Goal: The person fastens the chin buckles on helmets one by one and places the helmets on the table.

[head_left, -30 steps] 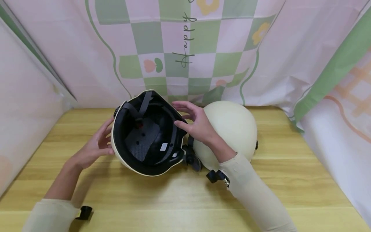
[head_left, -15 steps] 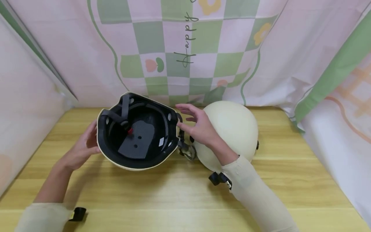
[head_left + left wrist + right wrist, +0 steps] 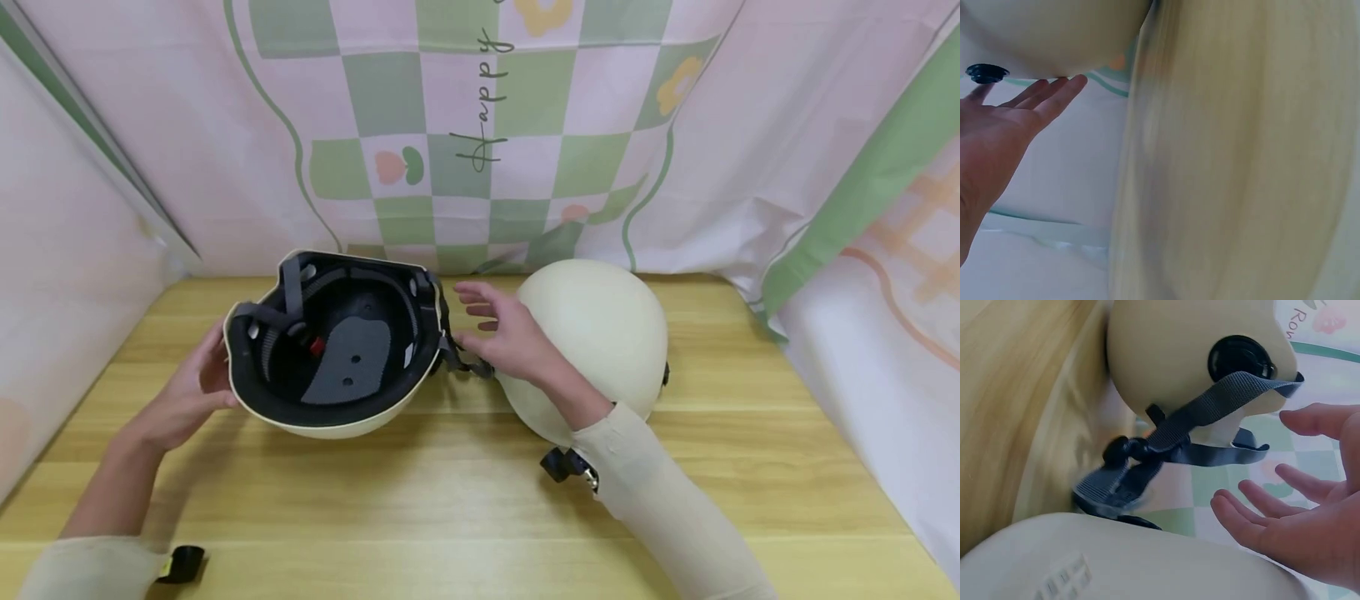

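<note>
A cream helmet lies crown down on the left, its black lining, grey straps and a red buckle part facing up. At its left side is my left hand; in the left wrist view its fairly straight fingers meet the shell from outside, near a black round fitting. My right hand holds nothing, its fingers spread beside the dark chin strap hanging off this helmet's right side. Beneath the right forearm, a second cream helmet rests dome up.
Both helmets are on a pale wooden table. A printed curtain with green checks hangs close behind them, and more cloth closes off the sides. A small black wrist camera sits by the left sleeve.
The upturned helmet has moved left and turned, its opening tipping toward the back. My left hand has moved left with it. My right hand stays nearly in place, now apart from the rim.
</note>
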